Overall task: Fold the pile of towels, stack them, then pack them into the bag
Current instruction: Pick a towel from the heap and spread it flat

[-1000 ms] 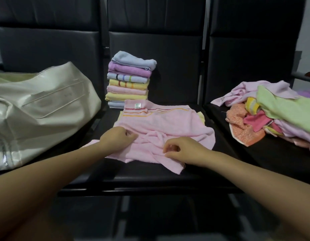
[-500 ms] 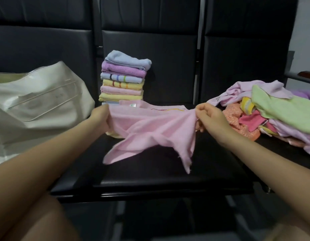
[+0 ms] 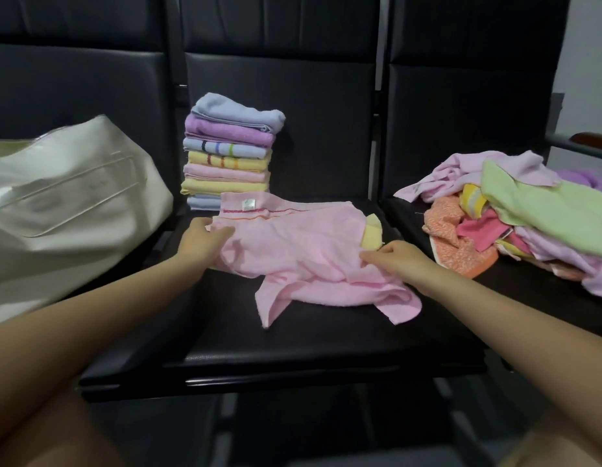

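Pink towel (image 3: 309,261) sits rumpled on the middle seat (image 3: 293,345), in front of the stack (image 3: 230,153). I've got left hand (image 3: 202,246) and right hand (image 3: 394,259) pinching opposite edges with curled fingers, probably to spread it flat for folding.

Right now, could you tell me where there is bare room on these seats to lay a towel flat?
Bare seat shows in front of the pink towel, up to the front edge. The right seat is crowded with the unfolded pile; the bag fills the left.
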Demonstrator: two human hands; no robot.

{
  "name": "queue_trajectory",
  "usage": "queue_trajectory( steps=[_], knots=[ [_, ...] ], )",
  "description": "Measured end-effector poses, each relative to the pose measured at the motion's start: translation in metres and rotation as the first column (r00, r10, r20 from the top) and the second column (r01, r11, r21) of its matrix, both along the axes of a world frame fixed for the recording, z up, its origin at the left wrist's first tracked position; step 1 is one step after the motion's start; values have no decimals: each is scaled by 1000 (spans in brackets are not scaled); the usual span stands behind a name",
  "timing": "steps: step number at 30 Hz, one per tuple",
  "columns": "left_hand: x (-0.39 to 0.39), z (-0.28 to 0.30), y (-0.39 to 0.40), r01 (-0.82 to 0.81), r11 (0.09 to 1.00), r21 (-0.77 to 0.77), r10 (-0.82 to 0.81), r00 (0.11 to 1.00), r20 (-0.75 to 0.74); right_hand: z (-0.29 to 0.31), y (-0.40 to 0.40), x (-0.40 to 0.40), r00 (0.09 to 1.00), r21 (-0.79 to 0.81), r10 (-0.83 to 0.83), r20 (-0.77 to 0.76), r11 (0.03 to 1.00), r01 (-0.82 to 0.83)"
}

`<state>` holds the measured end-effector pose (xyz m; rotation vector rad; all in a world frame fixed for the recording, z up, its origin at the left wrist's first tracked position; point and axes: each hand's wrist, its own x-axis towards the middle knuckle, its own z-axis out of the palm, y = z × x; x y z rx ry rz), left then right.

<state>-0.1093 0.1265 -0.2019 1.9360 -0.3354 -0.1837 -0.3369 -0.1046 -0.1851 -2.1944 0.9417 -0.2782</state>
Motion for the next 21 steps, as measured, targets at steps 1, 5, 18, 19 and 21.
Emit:
queue_trajectory(
  steps=[1, 5, 18, 19, 21],
  knots=[
    [-4, 1, 3, -14, 1000, 13, 13, 998, 60, 0, 2, 0, 999, 6, -2, -48, 1000, 2],
    [-27, 9, 8, 181, 902, 392, -225, 972, 68, 6, 15, 3, 995, 230, 86, -55, 971, -71],
    [-57, 4, -34, 259, 962, -89, -274, 900, -340, 15, 47, 34, 951, 459, -94, 295, 887, -55],
    [-56, 5, -36, 251, 956, -149, -290, 872, -394, 16, 48, 36, 936, 498, -148, 319, 866, -33],
    [-54, 7, -39, 239, 945, -224, -318, 833, -453, 12, 44, 41, 919, 553, -213, 332, 833, -6]
  ],
)
